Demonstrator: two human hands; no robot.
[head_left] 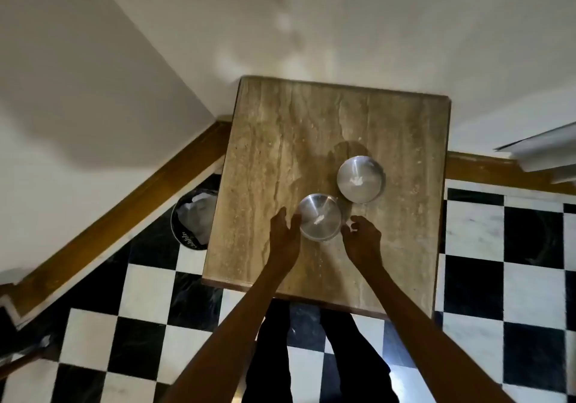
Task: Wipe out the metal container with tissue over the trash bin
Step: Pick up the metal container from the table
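1. Left hand (284,235) and right hand (361,235), forearms extended over the bench (268,159), flank the near metal container (319,217); both hands are open with fingers loosely curled, the left touching the rim, the right just beside it.
2. Two round metal containers stand upright, mouths facing up, near the bench centre; the second container (361,179) lies just beyond the first.
3. One trash bin (193,217) stands on the floor, left of the bench.
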